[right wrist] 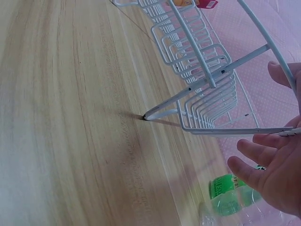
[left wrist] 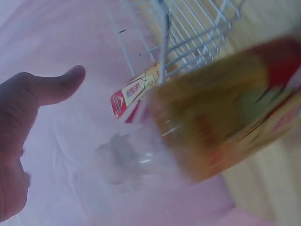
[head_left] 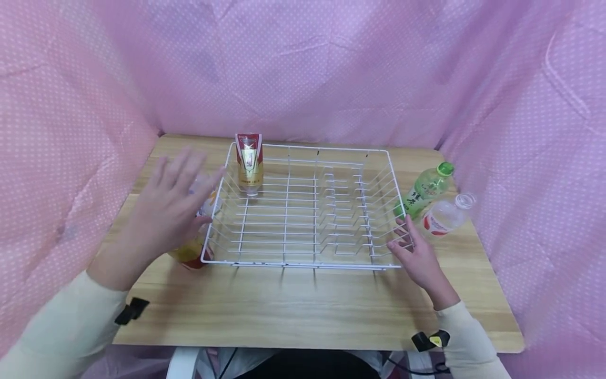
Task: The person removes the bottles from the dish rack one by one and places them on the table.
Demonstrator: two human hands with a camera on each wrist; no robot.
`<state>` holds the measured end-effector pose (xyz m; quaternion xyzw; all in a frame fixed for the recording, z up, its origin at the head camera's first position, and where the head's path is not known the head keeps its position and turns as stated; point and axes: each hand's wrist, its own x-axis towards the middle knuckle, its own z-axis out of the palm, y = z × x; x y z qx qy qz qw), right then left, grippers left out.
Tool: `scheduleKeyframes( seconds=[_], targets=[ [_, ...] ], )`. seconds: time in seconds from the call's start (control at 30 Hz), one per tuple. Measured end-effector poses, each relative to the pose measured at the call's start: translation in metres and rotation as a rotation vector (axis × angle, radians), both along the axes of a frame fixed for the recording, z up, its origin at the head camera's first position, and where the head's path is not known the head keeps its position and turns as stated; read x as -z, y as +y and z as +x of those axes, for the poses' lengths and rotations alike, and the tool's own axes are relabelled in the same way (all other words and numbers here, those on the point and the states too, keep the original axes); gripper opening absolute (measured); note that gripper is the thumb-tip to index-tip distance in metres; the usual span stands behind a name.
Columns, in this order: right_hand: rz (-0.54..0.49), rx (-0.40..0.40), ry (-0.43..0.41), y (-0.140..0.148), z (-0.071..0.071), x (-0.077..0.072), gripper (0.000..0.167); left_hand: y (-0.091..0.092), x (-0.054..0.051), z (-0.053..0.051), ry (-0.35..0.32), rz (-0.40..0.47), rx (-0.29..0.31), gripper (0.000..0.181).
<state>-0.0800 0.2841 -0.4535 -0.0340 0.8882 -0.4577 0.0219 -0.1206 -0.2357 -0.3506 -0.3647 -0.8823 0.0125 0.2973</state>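
Observation:
A white wire dish rack (head_left: 300,266) stands on the wooden table between my hands. My left hand (head_left: 172,210) hovers open over its left side, fingers spread, holding nothing. Beneath that hand lies a bottle with a yellow and red label (left wrist: 221,113), partly hidden in the head view. Another bottle (head_left: 208,202) is mostly covered by the hand. At the rack's right front corner is my right hand (head_left: 418,258), the rim between its thumb and loosely extended fingers. A red and gold package (head_left: 249,160) is at the rack's back left corner.
Right of the rack are a green bottle (head_left: 421,192) and a clear bottle with a red and white label (head_left: 445,216). Pink dotted cloth (head_left: 303,73) hangs round the back and sides. The wooden tabletop (head_left: 303,310) extends in front of the rack.

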Motion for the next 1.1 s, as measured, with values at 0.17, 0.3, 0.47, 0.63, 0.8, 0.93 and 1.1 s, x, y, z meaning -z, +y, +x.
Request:
scheduleKeyframes(
  seconds=[0.17,0.3,0.47,0.63,0.8,0.93,1.1],
  targets=[
    [0.031,0.012,-0.029,0.002,0.0,-0.003,0.089,0.019,-0.024,-0.035,-0.001,-0.38,0.049,0.1],
    [0.048,0.014,-0.038,0.002,0.0,-0.002,0.089,0.029,-0.036,-0.068,0.095,-0.612,0.149,0.092],
    [0.058,0.019,-0.052,0.002,0.001,0.001,0.091,0.042,-0.042,-0.1,0.198,-0.765,0.248,0.074],
    [0.058,0.019,-0.048,0.001,0.0,0.0,0.092,0.051,-0.036,-0.12,0.241,-0.867,0.311,0.07],
    [0.056,0.02,-0.042,-0.001,0.001,-0.002,0.092,0.055,-0.022,-0.138,0.278,-0.912,0.338,0.057],
    [0.044,0.027,-0.033,-0.001,0.002,-0.002,0.091,0.06,-0.009,-0.154,0.265,-0.937,0.365,0.055],
    [0.034,0.015,-0.021,-0.002,0.0,-0.002,0.09,0.061,0.004,-0.168,0.265,-0.978,0.378,0.047]
  ],
)
